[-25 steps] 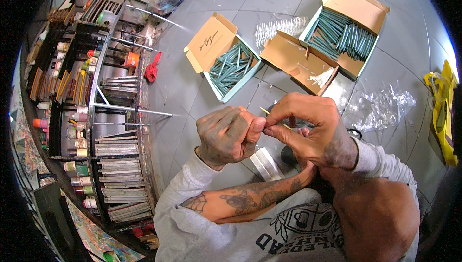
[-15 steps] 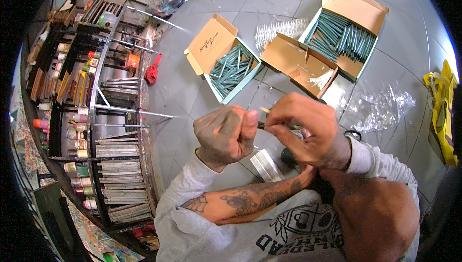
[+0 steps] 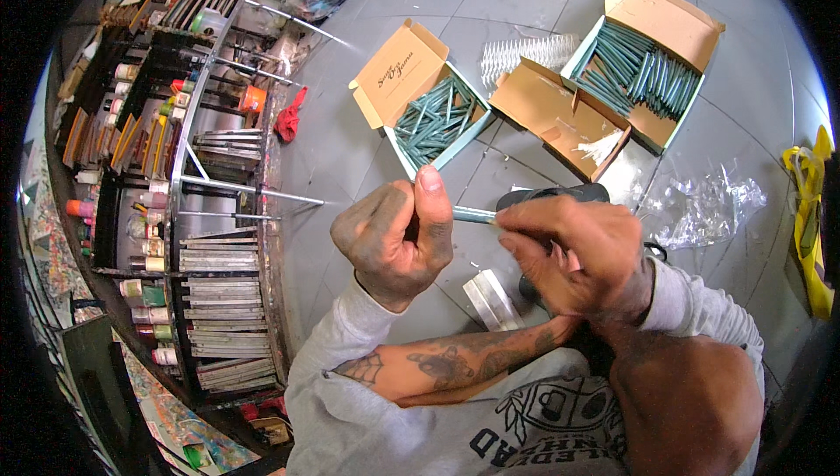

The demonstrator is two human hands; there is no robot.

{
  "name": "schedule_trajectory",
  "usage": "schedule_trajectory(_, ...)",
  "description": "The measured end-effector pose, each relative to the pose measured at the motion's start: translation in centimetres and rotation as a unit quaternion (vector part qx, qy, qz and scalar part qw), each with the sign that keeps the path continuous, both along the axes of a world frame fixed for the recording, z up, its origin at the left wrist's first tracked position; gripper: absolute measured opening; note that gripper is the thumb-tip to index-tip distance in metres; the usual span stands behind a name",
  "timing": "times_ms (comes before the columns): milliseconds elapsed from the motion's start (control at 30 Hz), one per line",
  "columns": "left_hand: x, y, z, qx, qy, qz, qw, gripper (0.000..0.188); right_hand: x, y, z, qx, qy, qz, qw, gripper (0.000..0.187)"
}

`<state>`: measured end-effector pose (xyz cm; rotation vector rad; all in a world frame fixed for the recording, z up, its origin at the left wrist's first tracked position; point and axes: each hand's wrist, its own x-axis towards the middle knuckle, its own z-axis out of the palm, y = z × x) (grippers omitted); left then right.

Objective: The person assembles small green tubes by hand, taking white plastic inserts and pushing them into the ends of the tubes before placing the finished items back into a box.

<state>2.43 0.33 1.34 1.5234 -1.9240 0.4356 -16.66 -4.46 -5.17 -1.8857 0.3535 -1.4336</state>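
My left hand (image 3: 385,235) is curled into a fist, thumb up, around one end of a slim teal stick like a pencil (image 3: 473,213). The stick runs level across the gap to my right hand (image 3: 582,244), whose thumb and fingertips pinch its other end, where a small pale bit shows. Its exact kind is not clear. Beyond my hands, an open box (image 3: 409,154) holds a loose pile of similar teal sticks. A second open box (image 3: 681,133), farther right, holds more, partly in rows.
Between the boxes lies a brown cardboard tray (image 3: 534,108) with thin white pieces, near a clear ridged plastic sheet (image 3: 525,56). Crumpled clear plastic (image 3: 700,209) and a yellow bag (image 3: 812,222) lie right. A silver metal bar (image 3: 492,299) is near my legs; a crowded rack (image 3: 179,187) stands left.
My hands have drawn apart, and the teal stick now shows between them. My right hand has turned and moved slightly right and lower. The whole view has shifted a little.
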Motion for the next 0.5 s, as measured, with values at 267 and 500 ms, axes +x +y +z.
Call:
schedule_trajectory(267, -0.8, 0.0, 0.7, -0.012, -0.014, 0.008, 1.0, 0.044, 0.9, 0.4, 0.2, -0.011, 0.028, 0.021, 0.999, 0.013)
schedule_trajectory(500, -1.0, 0.0, 0.7, -0.015, -0.028, -0.015, 0.999, 0.041, 0.7, 0.2, 0.1, -0.019, 0.012, 0.025, 0.999, 0.014)
